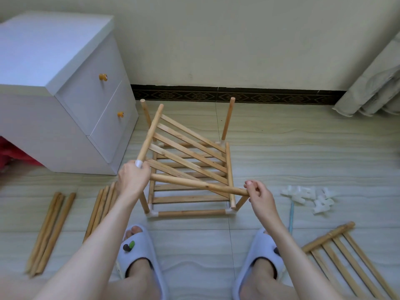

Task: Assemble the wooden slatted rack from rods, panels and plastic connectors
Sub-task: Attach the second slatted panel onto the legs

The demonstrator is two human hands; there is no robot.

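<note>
With the left hand [132, 180] gripping a connector [138, 163] and the right hand [259, 194] pinching the rod [199, 184], the slatted panel [186, 148] should be levelled before its corners are seated on the frame's uprights [228, 120].

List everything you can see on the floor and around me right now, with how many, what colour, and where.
Slatted panel: one, light wood, held tilted over the frame.
Rack frame: one, wood with white corner connectors, floor centre, four posts up.
Spare panel: one, wood, floor lower right.
Loose rods: two bundles, wood, floor left.
Connectors: small pile, white, floor right.
Cabinet: one, white, orange knobs, upper left.
Curtain: pale, upper right.
Slippers: two, white, bottom.
Left hand: grips white connector on the panel rod.
Right hand: pinches near rod's end.
</note>
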